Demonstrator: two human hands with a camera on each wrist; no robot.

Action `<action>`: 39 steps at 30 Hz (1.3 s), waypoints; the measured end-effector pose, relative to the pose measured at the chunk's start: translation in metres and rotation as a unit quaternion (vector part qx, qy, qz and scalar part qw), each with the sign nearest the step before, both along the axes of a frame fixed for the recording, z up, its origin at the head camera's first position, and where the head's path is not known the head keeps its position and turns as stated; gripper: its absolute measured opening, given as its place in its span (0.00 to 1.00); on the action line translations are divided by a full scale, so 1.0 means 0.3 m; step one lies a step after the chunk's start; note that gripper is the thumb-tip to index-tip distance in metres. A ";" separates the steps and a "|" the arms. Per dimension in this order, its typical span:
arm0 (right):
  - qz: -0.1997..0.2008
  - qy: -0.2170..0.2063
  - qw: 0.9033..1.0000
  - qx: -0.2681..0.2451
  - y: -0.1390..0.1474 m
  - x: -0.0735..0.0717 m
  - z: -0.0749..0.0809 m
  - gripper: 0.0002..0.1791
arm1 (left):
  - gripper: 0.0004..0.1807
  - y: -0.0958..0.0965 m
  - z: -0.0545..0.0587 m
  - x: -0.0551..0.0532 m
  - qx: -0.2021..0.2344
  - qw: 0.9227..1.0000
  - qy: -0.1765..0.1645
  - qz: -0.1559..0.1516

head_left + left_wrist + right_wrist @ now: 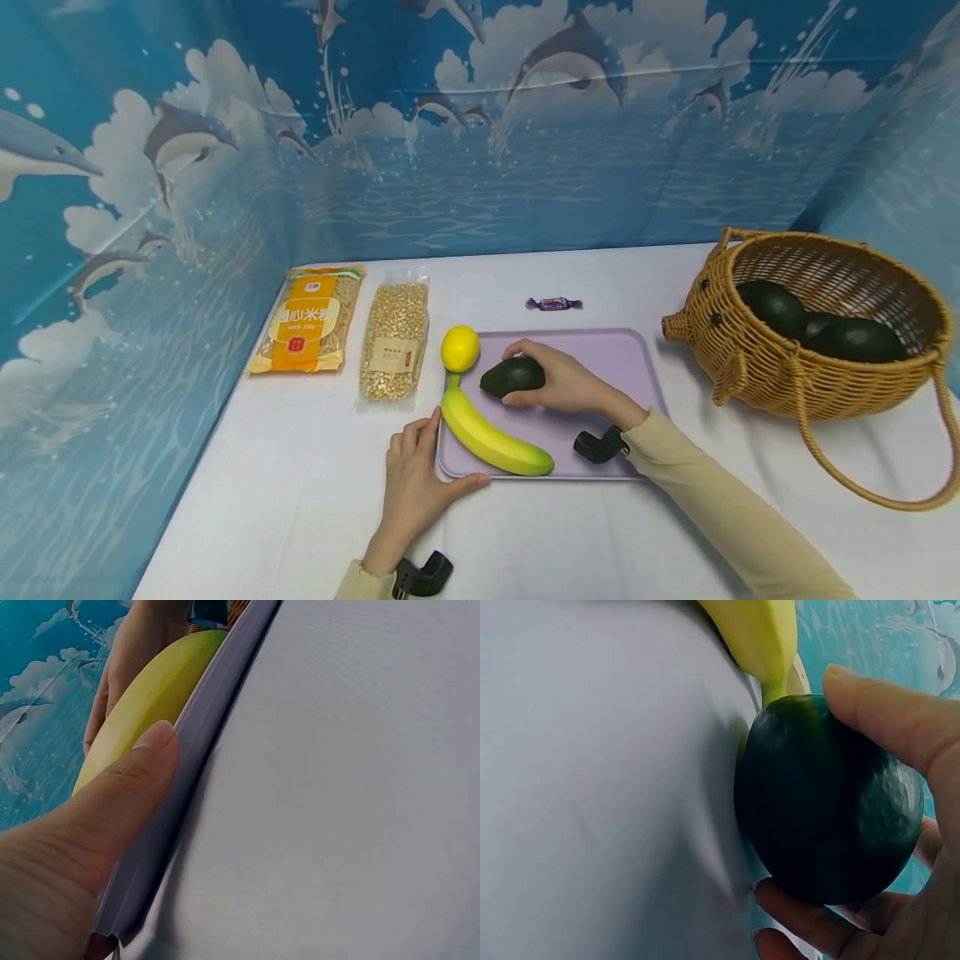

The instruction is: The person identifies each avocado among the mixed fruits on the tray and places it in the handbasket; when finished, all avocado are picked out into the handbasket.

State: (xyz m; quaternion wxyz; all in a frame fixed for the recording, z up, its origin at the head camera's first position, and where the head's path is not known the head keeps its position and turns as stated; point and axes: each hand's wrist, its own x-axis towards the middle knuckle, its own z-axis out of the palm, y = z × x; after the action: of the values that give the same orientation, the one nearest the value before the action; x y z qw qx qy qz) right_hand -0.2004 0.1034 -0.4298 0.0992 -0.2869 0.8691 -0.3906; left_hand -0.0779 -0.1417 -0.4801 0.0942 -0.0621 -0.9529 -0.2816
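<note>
A dark green avocado (513, 377) is gripped between the thumb and fingers of my right hand (558, 379), over the left half of a lilac tray (600, 358). In the right wrist view the avocado (825, 802) fills the space inside the curved hand. My left hand (420, 479) spans the tray's near left corner with thumb and fingers spread, the thumb (154, 754) lying against the rim in the left wrist view. Along the tray's left side lies a yellow banana (487, 433), green at one tip. A yellow lemon (460, 348) sits at the far left corner, by the banana's stem.
To the right stands a wicker basket (750, 379) shaped like an animal, holding several avocados (858, 340), its rope handle hanging forward. A purple wrapped candy (553, 304) lies behind the tray. Left of it are an orange-labelled food bag (307, 321) and a pack of yellow grains (395, 333).
</note>
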 end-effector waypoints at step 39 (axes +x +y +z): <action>-0.113 0.117 0.985 -0.051 0.132 0.151 0.168 0.29 | 0.62 0.000 0.000 -0.002 0.013 1.000 -0.016 0.001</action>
State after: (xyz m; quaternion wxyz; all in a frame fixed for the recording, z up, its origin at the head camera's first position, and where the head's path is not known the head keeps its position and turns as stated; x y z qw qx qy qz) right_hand -0.1550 0.1430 -0.3794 -0.0631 -0.2351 0.8806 -0.4065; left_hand -0.0785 -0.1418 -0.4801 0.0798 -0.0554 -0.9507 -0.2945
